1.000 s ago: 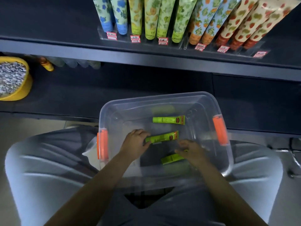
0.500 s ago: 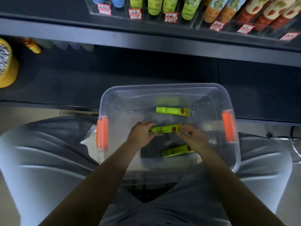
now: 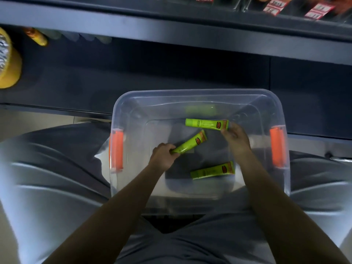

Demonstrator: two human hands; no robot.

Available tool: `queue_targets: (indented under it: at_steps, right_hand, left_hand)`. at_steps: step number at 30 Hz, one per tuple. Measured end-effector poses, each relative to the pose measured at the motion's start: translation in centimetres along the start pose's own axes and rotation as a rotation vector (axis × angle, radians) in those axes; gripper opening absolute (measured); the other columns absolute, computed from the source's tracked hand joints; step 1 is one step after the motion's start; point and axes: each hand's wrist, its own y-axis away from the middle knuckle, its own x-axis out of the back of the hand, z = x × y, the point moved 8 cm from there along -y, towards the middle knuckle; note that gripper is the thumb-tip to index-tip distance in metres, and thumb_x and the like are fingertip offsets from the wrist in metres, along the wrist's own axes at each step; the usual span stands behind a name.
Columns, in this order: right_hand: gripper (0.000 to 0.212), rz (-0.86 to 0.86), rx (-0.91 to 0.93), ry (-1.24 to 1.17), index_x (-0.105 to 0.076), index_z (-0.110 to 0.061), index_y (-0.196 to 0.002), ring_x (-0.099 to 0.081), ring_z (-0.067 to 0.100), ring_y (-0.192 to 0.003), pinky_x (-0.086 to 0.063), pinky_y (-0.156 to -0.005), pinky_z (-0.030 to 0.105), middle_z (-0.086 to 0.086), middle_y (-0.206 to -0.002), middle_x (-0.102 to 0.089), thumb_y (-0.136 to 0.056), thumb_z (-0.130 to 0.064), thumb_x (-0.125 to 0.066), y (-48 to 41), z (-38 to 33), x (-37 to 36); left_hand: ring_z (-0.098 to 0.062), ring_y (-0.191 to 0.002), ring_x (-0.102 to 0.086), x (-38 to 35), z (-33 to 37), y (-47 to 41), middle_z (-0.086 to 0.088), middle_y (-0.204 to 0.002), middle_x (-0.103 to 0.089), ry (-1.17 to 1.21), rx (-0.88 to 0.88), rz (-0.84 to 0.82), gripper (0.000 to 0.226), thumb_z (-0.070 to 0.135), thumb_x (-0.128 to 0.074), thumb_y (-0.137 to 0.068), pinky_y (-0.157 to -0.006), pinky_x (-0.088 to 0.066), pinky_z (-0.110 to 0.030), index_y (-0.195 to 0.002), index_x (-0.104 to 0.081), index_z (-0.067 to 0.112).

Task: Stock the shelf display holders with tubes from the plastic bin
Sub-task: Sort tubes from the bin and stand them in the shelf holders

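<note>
Green tubes, three of them, lie in the clear bin [image 3: 198,96] that rests on the person's lap; the left hand [image 3: 162,157] is closed round the cap end of the middle tube [image 3: 190,144], which slants up toward 1 o'clock; the right hand [image 3: 236,139] reaches to the far tube [image 3: 206,124] at 12 o'clock in the bin, fingers narrowed at its orange crimped end and touching it, though whether they have actually pinched it I cannot tell; the near tube [image 3: 212,170] lies untouched at 5 o'clock, just beside the right forearm; the orange handles [image 3: 117,150] sit at 9 and 3 o'clock on the bin's rim. These tubes look light and soft-walled, likely to dent under a hard squeeze, and their glossy skins may slip; the stiffer places to take hold are probably the cap end and the flat crimp, so a grip across the body near either end should serve best. The shelf [image 3: 171,29] runs across at 12 o'clock with price tags [image 3: 274,5] just in view at its top edge; the holders themselves are out of sight, so each tube must be lifted up and forward to reach them.
</note>
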Motion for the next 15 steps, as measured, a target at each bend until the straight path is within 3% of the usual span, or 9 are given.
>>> queue_targets:
  at_steps: [3,5,7,9,11,13,15]
  right_hand:
    - [0.028,0.068,0.042,0.030,-0.060,-0.006,-0.112,-0.051,0.012,-0.092,-0.041,-0.086,0.026,0.003,-0.100,-0.060,-0.087,-0.018,-0.065,-0.9,-0.9,-0.7]
    - [0.011,0.089,0.048,0.038,-0.058,-0.010,-0.087,-0.049,0.015,-0.087,-0.038,-0.084,0.028,0.001,-0.085,-0.059,-0.086,-0.019,-0.066,-1.4,-1.1,-1.7]
    - [0.029,0.120,0.010,-0.019,-0.046,-0.021,-0.067,-0.050,0.019,-0.079,-0.038,-0.076,0.028,-0.003,-0.071,-0.053,-0.082,-0.018,-0.070,-2.0,-0.3,-2.6]
    - [0.029,0.146,-0.034,-0.036,-0.045,-0.023,-0.067,-0.049,0.018,-0.071,-0.040,-0.071,0.030,-0.001,-0.072,-0.053,-0.079,-0.026,-0.071,-2.2,0.4,-2.9]
    - [0.017,0.126,-0.083,-0.129,-0.050,-0.023,-0.075,-0.049,0.009,-0.061,-0.043,-0.065,0.022,-0.006,-0.068,-0.054,-0.084,-0.024,-0.065,-2.3,0.8,-3.3]
    - [0.027,0.129,-0.074,-0.247,-0.044,-0.014,-0.069,-0.046,0.000,-0.047,-0.043,-0.059,0.017,-0.012,-0.050,-0.050,-0.087,0.001,-0.056,-2.4,0.3,-3.6]
    - [0.030,0.146,-0.054,-0.226,-0.047,-0.011,-0.069,-0.044,-0.002,-0.046,-0.042,-0.058,0.011,-0.015,-0.048,-0.048,-0.078,0.014,-0.062,-2.0,0.0,-3.6]
  left_hand:
    - [-0.034,-0.094,-0.061,1.1,-0.8,1.3,-0.019,-0.097,-0.068,0.140,0.113,-0.040,0.035,0.036,-0.065,-0.082,-0.082,-0.046,-0.035,-0.096,-0.070,0.004]
    - [-0.033,-0.086,-0.061,1.9,-0.7,2.5,-0.020,-0.091,-0.068,0.326,0.175,-0.066,0.032,0.031,-0.066,-0.084,-0.077,-0.047,-0.035,-0.092,-0.070,0.000]
    - [-0.026,-0.080,-0.054,2.4,-0.4,3.7,-0.016,-0.090,-0.062,0.526,0.258,-0.096,0.019,0.023,-0.064,-0.089,-0.068,-0.043,-0.028,-0.095,-0.066,0.005]
    - [-0.020,-0.084,-0.054,2.5,-0.2,4.8,-0.012,-0.095,-0.061,0.655,0.303,-0.139,0.021,0.022,-0.062,-0.091,-0.067,-0.042,-0.023,-0.105,-0.062,0.007]
    - [-0.017,-0.087,-0.056,2.4,0.1,5.3,-0.008,-0.097,-0.062,0.731,0.308,-0.166,0.029,0.024,-0.061,-0.091,-0.071,-0.043,-0.022,-0.112,-0.060,0.005]
    - [-0.016,-0.084,-0.056,2.4,0.6,5.8,-0.006,-0.093,-0.061,0.823,0.314,-0.167,0.025,0.026,-0.060,-0.091,-0.068,-0.042,-0.021,-0.108,-0.060,0.007]
    - [-0.012,-0.077,-0.057,2.4,1.1,6.2,-0.001,-0.085,-0.060,0.931,0.332,-0.170,0.017,0.025,-0.058,-0.092,-0.065,-0.039,-0.022,-0.102,-0.059,0.011]
